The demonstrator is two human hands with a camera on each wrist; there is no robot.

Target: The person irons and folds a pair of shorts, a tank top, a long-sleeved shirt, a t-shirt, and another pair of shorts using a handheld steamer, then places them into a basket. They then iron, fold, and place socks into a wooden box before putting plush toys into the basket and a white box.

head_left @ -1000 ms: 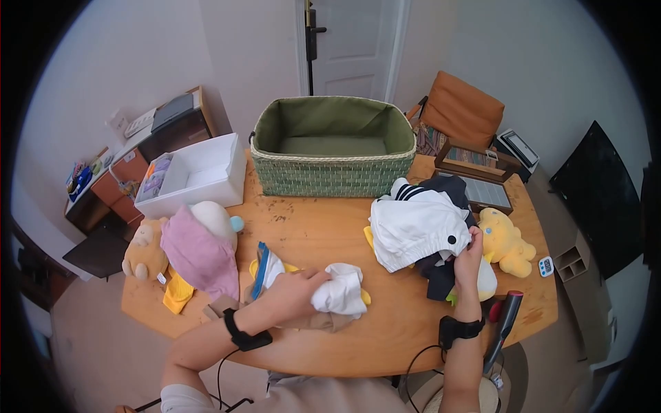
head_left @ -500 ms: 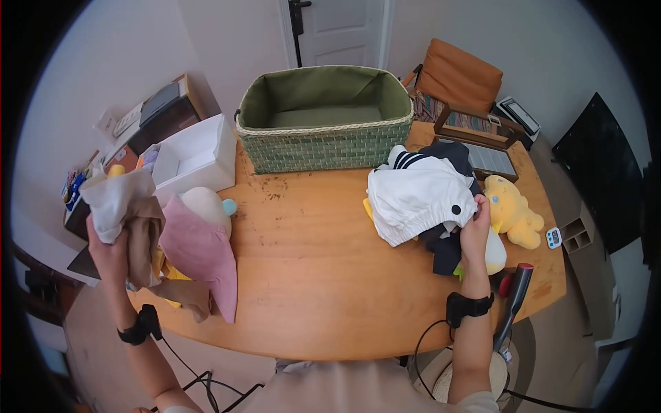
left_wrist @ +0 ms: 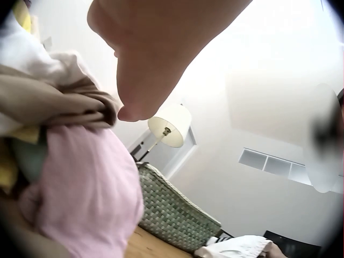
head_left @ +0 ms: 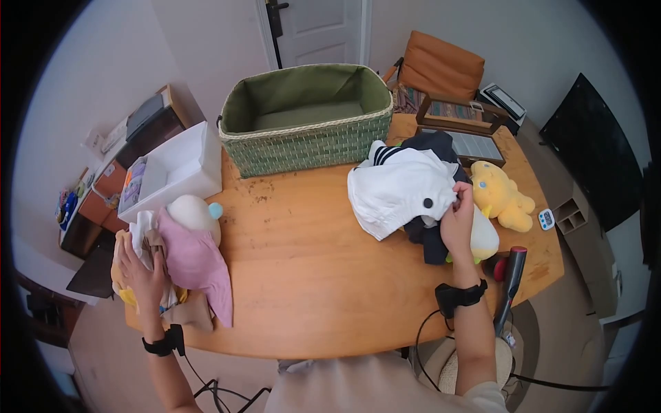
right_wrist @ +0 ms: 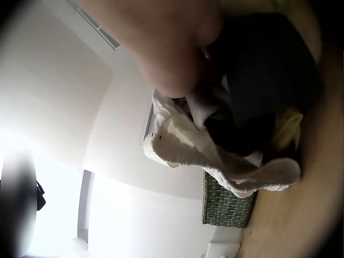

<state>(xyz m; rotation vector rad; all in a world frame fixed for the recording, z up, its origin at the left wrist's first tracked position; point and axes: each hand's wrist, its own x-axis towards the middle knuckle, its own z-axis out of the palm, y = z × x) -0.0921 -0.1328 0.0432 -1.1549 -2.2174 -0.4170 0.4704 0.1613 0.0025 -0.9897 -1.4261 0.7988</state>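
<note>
At the table's left end, my left hand [head_left: 143, 275] rests with fingers spread on a bunched white cloth [head_left: 143, 224] and brown cloth [left_wrist: 54, 102]. Beside it lies a pink cloth [head_left: 196, 261] over a pale round plush [head_left: 189, 212]. My right hand [head_left: 458, 230] pinches the edge of a white garment [head_left: 396, 189] with a black dot. Under that garment is dark cloth [head_left: 434, 244]. The right wrist view shows the garment's gathered opening [right_wrist: 183, 142] beside the hand. A yellow plush [head_left: 502, 196] and a pale plush [head_left: 485, 235] lie close to the right hand.
A green woven basket [head_left: 310, 148] stands at the back, with a white box [head_left: 200, 175] to its left. Behind the garments is a brown-framed case [head_left: 461, 113]. A small timer [head_left: 546, 219] and a black-and-red device [head_left: 511, 282] are at the right.
My left hand has carried the white and brown cloth from the middle to the left pile, lowered it there and spread its fingers. The right hand keeps its pinch. The head view has shifted.
</note>
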